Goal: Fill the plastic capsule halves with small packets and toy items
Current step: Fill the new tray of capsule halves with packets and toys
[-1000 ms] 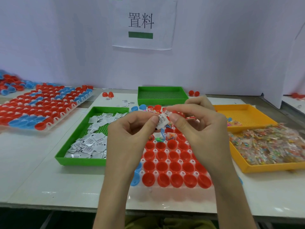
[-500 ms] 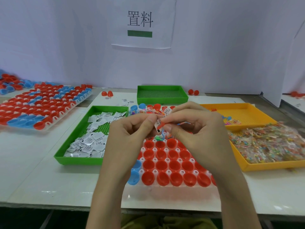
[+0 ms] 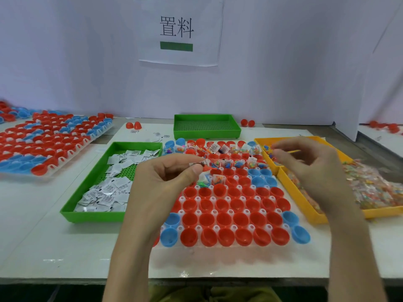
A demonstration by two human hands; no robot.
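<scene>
A white holder tray [image 3: 250, 227] in front of me carries rows of red and blue capsule halves [image 3: 224, 219]. Its far rows hold small packets and toys; the near rows show bare cups. My left hand [image 3: 165, 182] hovers over the tray's left part and pinches a small packet [image 3: 201, 165] between thumb and forefinger. My right hand [image 3: 309, 168] is off to the right over the yellow tray [image 3: 305, 205], fingers loosely curled, nothing visibly held.
A green tray [image 3: 91, 214] of white paper packets lies at left. An empty green tray [image 3: 207, 127] stands behind. The yellow tray holds clear toy packets [image 3: 370, 186]. Another filled capsule holder [image 3: 43, 144] sits far left. Loose red halves [image 3: 133, 125] lie near the wall.
My hands were together, both pinching the packet. The right hand has let go and swung right toward the yellow tray; the left keeps the packet, lower over the tray.
</scene>
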